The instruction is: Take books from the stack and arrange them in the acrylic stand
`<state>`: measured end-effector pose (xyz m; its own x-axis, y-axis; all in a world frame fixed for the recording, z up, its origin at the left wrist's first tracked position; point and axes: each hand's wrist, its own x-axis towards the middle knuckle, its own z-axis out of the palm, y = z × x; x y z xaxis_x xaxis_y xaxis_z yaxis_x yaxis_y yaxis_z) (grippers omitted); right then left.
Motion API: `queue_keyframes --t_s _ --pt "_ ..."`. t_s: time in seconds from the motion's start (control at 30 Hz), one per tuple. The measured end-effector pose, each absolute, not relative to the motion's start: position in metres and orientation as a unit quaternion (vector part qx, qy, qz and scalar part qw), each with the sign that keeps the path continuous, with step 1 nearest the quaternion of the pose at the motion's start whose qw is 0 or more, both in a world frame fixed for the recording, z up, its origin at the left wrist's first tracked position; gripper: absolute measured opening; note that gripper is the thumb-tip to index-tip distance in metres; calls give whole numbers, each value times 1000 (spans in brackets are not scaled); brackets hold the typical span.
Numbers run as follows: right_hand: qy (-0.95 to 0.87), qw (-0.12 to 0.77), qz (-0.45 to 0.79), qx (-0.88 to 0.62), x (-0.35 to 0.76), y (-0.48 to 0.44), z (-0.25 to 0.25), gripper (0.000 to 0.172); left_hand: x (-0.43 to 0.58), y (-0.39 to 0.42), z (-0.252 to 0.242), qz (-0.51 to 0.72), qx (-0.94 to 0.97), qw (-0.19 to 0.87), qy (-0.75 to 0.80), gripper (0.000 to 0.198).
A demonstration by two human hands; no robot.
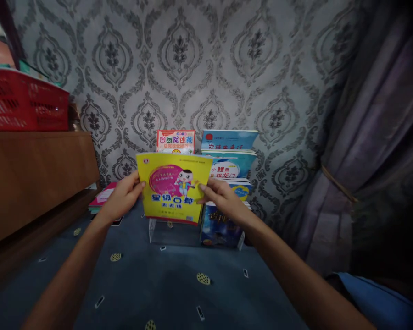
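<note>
A yellow workbook [174,188] with a pink oval and a cartoon child on its cover is held up in front of me. My left hand [125,195] grips its left edge, thumb on the front. Its right edge is pinched by my right hand [223,197]. Behind the workbook stands a clear stepped book rack [175,233]. A red-and-white picture book [175,140] shows above the workbook at the rack's back left. The right column holds a blue storybook [229,139], a teal book [237,162] and a dark blue book [222,229], one below another.
The rack stands on a dark blue patterned cloth [151,284] against a papered wall. Left of it lies a small pile of books [101,197]. A wooden cabinet [37,178] bears a red basket [27,101]. A tied curtain [344,183] hangs at right.
</note>
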<state>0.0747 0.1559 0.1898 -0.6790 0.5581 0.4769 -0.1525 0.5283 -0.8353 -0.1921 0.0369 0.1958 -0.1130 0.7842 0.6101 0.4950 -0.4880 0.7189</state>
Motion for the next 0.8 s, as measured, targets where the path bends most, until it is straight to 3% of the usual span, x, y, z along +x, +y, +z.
queue_keyframes --t_s 0.27,0.8 --pt "-813 451 362 -67 65 162 257 42 -192 45 257 625 644 25 440 30" --pt "-805 529 267 -23 55 183 276 54 -191 76 269 652 672 -74 344 33"
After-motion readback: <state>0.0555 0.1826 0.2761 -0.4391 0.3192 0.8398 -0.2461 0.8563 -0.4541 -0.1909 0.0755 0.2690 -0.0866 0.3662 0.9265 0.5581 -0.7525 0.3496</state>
